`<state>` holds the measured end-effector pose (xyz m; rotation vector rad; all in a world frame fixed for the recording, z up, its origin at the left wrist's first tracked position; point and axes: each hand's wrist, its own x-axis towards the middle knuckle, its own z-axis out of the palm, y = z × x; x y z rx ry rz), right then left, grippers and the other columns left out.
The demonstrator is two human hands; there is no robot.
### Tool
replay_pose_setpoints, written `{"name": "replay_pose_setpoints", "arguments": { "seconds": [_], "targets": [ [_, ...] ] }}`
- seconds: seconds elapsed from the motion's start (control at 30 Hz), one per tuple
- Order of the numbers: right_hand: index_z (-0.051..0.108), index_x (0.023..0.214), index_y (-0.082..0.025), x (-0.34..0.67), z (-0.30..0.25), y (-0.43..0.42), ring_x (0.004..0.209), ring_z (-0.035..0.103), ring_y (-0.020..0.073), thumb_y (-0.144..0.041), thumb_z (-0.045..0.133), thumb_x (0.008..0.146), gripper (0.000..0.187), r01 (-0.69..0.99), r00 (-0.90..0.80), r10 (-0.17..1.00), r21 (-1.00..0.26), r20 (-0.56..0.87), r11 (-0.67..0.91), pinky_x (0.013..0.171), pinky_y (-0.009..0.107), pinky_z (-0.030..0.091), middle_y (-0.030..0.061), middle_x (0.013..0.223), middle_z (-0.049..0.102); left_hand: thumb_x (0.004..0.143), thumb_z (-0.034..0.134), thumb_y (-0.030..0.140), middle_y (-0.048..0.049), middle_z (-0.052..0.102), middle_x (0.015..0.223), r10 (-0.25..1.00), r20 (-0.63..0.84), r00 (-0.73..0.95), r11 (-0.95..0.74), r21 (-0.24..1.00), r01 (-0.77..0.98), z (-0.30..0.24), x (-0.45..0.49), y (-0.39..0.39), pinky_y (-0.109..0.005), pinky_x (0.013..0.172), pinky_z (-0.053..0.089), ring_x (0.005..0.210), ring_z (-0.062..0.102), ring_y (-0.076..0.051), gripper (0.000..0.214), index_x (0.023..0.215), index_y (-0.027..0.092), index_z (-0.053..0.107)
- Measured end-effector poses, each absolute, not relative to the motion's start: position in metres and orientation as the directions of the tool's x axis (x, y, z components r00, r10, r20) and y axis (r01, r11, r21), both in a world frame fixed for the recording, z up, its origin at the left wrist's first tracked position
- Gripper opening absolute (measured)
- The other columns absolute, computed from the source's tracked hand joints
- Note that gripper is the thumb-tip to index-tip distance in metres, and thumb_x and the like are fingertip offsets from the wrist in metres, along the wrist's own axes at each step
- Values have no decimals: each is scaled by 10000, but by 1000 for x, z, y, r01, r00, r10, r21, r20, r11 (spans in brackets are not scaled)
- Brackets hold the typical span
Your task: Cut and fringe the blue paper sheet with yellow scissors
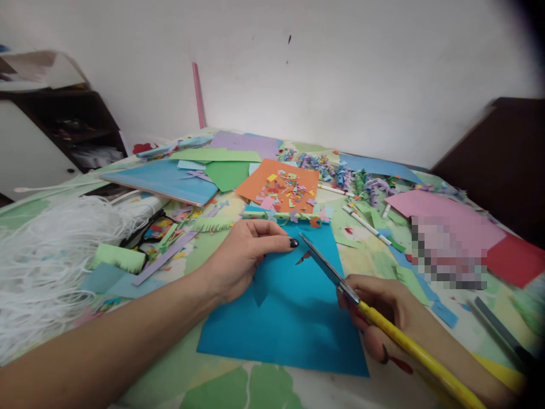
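Thumb and fingers of my left hand (251, 253) are closed together over a bright blue sheet of paper (289, 335). What they pinch is hidden; a darker blue pointed shape (260, 288) shows just below them, perhaps a scrap or a shadow. My right hand (378, 309) grips a pair of scissors (327, 267) with slim metal blades and a long yellow handle. The blade tip points up and left, close to my left thumb. Near the tip, a small orange-brown scrap (303, 258) appears over the blue sheet.
An orange sheet (251, 190) bears many paper clippings. White cord (51, 244) heaps at the left, beside a blue board (157, 179). White sticks (367, 225), curled strips (340, 176) and a pink sheet (451, 213) lie right. A wall (340, 74) stands behind.
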<state>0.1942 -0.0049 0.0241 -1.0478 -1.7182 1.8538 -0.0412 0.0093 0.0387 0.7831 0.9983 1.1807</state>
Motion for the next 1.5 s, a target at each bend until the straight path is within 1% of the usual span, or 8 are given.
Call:
{"name": "replay_pose_setpoints", "arguments": {
  "seconds": [0.3, 0.47, 0.67, 0.73, 0.87, 1.0, 1.17, 1.5],
  "targets": [
    [530, 761, -202, 194, 29, -8, 308, 295, 31, -373, 806, 713, 328, 284, -579, 751, -942, -316, -178, 297, 136, 218, -71, 438, 545, 496, 864, 211, 14, 608, 533, 977, -200, 73, 213, 903, -373, 38, -41, 9, -175, 490, 368, 516, 504, -68, 227, 546, 137, 656],
    [533, 745, -200, 194, 30, -7, 383, 374, 59, -332, 811, 693, 312, 305, -564, 759, -936, -326, -176, 384, 155, 258, -61, 438, 553, 504, 856, 207, 10, 616, 542, 976, -207, 73, 219, 904, -367, 38, -42, 10, -183, 493, 369, 515, 505, -71, 216, 547, 141, 655],
    [525, 752, -201, 193, 29, -8, 395, 414, 65, -370, 814, 690, 341, 285, -567, 755, -939, -329, -194, 421, 161, 312, -66, 438, 535, 484, 869, 221, 9, 617, 544, 977, -202, 70, 213, 906, -367, 38, -42, 9, -179, 503, 370, 525, 508, -69, 235, 544, 138, 657],
    [522, 763, -200, 192, 31, -8, 371, 374, 49, -387, 828, 671, 370, 279, -584, 744, -941, -326, -194, 396, 150, 309, -74, 446, 520, 483, 870, 224, 10, 613, 541, 977, -204, 67, 214, 907, -363, 38, -42, 8, -179, 499, 362, 522, 501, -68, 240, 541, 138, 654],
    [499, 762, -195, 191, 33, -7, 344, 268, 14, -440, 872, 591, 478, 280, -614, 719, -942, -325, -187, 305, 122, 232, -84, 491, 486, 484, 867, 245, 13, 596, 527, 974, -216, 63, 224, 912, -345, 38, -42, 8, -183, 484, 339, 506, 473, -66, 250, 540, 141, 647],
    [502, 809, -188, 193, 30, -6, 358, 247, 0, -522, 846, 611, 518, 251, -636, 713, -953, -295, -170, 289, 103, 214, -75, 551, 482, 483, 866, 243, 11, 597, 535, 974, -217, 61, 225, 911, -346, 38, -42, 9, -188, 492, 343, 516, 475, -71, 245, 547, 141, 653],
    [497, 808, -186, 194, 28, -6, 363, 278, 8, -548, 819, 641, 512, 255, -645, 707, -953, -292, -162, 285, 108, 227, -66, 559, 475, 494, 860, 236, 7, 600, 543, 976, -209, 63, 217, 912, -348, 39, -42, 8, -200, 501, 343, 521, 479, -78, 234, 547, 142, 652],
    [509, 776, -192, 193, 28, -5, 320, 338, 30, -433, 839, 672, 422, 265, -612, 725, -946, -316, -189, 280, 120, 229, -71, 459, 507, 502, 853, 227, 4, 604, 549, 975, -213, 60, 221, 914, -340, 38, -42, 8, -218, 514, 339, 529, 486, -88, 215, 550, 146, 660]
  ]
}}
